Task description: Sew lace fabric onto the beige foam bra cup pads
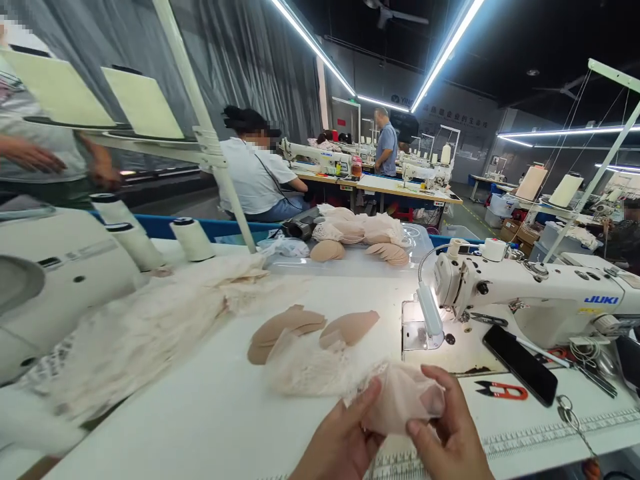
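Observation:
Near the table's front edge, both hands hold one pale pink fabric piece (400, 400) with a lace edge. My left hand (345, 430) grips its left side between thumb and fingers. Around its right side are the fingers and thumb of my right hand (445, 427). Just behind them a sheer lace piece (307, 367) lies on the white table (200, 407). Tan oval pads lie beyond it in two groups, a left stack (280, 330) and a right stack (353, 327). The sewing machine (525, 287) stands to the right, its lamp lit over the needle plate.
Red snips (503, 390) and a black phone (520, 363) lie at the right. A long heap of cream lace (165, 320) covers the left side. Behind, a clear plastic tray (415, 240) bears cups and pads. Thread cones (191, 240) stand at the left. Other people are beyond the table.

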Tool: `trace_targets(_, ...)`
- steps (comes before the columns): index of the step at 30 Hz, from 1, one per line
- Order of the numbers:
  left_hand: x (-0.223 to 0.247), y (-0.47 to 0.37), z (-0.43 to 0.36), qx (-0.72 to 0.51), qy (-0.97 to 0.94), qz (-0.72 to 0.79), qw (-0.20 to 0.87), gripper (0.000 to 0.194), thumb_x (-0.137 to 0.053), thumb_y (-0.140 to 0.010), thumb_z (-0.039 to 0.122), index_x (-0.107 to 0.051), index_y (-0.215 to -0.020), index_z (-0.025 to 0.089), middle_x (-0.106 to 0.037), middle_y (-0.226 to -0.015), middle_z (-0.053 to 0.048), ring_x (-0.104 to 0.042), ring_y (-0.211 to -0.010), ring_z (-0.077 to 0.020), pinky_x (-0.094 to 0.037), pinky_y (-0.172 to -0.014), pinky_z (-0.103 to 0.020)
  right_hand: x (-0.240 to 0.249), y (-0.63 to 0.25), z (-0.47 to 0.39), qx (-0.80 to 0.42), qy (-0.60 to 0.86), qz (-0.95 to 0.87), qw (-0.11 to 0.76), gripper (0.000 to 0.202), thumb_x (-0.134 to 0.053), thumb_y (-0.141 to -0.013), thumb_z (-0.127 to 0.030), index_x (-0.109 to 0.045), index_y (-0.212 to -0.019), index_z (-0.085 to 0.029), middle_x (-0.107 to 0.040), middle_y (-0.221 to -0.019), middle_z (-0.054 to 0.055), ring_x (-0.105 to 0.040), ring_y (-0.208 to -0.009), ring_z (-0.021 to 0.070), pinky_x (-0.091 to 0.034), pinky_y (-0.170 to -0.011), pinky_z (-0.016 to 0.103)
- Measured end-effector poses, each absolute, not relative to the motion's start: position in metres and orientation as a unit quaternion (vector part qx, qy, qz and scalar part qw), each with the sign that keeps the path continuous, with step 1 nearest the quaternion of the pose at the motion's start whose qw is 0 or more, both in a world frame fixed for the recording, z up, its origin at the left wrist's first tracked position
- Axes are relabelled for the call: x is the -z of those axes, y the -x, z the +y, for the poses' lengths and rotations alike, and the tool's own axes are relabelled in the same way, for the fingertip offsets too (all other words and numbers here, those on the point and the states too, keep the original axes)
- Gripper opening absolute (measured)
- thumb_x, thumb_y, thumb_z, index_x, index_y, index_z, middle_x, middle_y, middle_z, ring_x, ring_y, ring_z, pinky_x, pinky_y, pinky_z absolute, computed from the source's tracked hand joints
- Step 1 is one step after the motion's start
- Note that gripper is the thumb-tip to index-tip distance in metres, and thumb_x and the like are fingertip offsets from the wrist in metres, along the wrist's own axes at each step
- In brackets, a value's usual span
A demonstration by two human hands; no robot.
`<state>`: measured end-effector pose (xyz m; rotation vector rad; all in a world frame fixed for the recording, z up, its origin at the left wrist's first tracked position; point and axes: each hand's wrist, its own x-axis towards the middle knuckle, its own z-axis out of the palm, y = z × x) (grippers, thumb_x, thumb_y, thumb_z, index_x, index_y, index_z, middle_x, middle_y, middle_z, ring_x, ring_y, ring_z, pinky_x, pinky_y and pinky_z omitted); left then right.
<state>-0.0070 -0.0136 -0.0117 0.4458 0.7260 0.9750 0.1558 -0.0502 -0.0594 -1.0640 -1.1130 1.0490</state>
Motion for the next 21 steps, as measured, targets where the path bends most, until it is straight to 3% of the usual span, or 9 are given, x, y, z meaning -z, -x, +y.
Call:
trace_targets(2,0.000,0.005,-0.009,-0.493,-0.172,0.345,0.779,0.026,-0.085,-0.088,0.027,-0.076,-0.112,0.023,-0.077,-0.128,-0.006,-0.071,-0.126,-0.0280,-0.064,-0.100,-0.033,0.071,-0.160,-0.064,-0.398,0.496,-0.495,0.592,0.056,-0.077,-0.092,-0.046,-0.055,-0.142,-0.033,-0.066,-0.128,0.009,-0.070,-0.107,0.0279,-0.058,-0.095,0.042)
trace_targets(4,-0.006,0.003,-0.007,-0.489,-0.117,0.366,0.783,0.014,-0.073,-0.099,0.025,-0.078,-0.110,0.020,-0.079,-0.124,-0.008,-0.075,-0.118,-0.0264,-0.067,-0.093,-0.032,0.074,-0.167,-0.072,-0.379,0.521,-0.493,0.584,0.051,-0.074,-0.094,-0.047,-0.058,-0.140,-0.033,-0.067,-0.105,0.006,-0.069,-0.092,0.0264,-0.059,-0.087,0.041)
trace_targets(6,-0.005,0.000,-0.009,-0.473,-0.082,0.375,0.793,0.014,-0.068,-0.103,0.024,-0.079,-0.108,0.019,-0.080,-0.122,-0.008,-0.077,-0.113,-0.0256,-0.068,-0.088,-0.031,0.071,-0.174,-0.074,-0.397,0.520,-0.478,0.586,0.053,-0.075,-0.094,-0.050,-0.058,-0.141,-0.032,-0.061,-0.086,0.001,-0.065,-0.078,0.0245,-0.058,-0.079,0.040)
trace_targets(8,0.000,-0.001,-0.012,-0.479,-0.100,0.363,0.793,0.014,-0.078,-0.096,0.024,-0.080,-0.108,0.018,-0.081,-0.121,-0.009,-0.077,-0.112,-0.0271,-0.067,-0.088,-0.030,0.066,-0.178,-0.072,-0.431,0.500,-0.462,0.592,0.065,-0.079,-0.089,-0.058,-0.057,-0.143,-0.031,-0.059,-0.079,0.000,-0.062,-0.073,0.0241,-0.057,-0.076,0.040)
trace_targets(13,0.005,-0.002,-0.020,-0.497,-0.179,0.331,0.782,0.042,-0.100,-0.073,0.029,-0.083,-0.110,0.017,-0.083,-0.116,-0.011,-0.076,-0.115,-0.0334,-0.066,-0.093,-0.034,0.053,-0.171,-0.061,-0.503,0.443,-0.411,0.618,0.085,-0.085,-0.081,-0.068,-0.049,-0.149,-0.032,-0.064,-0.078,-0.002,-0.062,-0.072,0.0219,-0.053,-0.076,0.036)
trace_targets(18,-0.005,-0.005,-0.020,-0.499,-0.119,0.347,0.785,0.026,-0.093,-0.071,0.019,-0.085,-0.095,0.013,-0.084,-0.111,-0.012,-0.077,-0.113,-0.0363,-0.066,-0.096,-0.039,0.054,-0.168,-0.054,-0.520,0.427,-0.378,0.636,0.084,-0.089,-0.082,-0.060,-0.049,-0.149,-0.028,-0.066,-0.076,-0.004,-0.063,-0.071,0.0196,-0.050,-0.075,0.032)
trace_targets(21,-0.010,-0.008,-0.020,-0.513,-0.126,0.309,0.791,0.033,-0.097,-0.069,0.024,-0.085,-0.098,0.015,-0.083,-0.117,-0.010,-0.075,-0.118,-0.0362,-0.065,-0.100,-0.038,0.057,-0.168,-0.053,-0.522,0.420,-0.371,0.643,0.082,-0.090,-0.082,-0.057,-0.050,-0.147,-0.029,-0.064,-0.074,-0.005,-0.062,-0.071,0.0189,-0.050,-0.076,0.032)
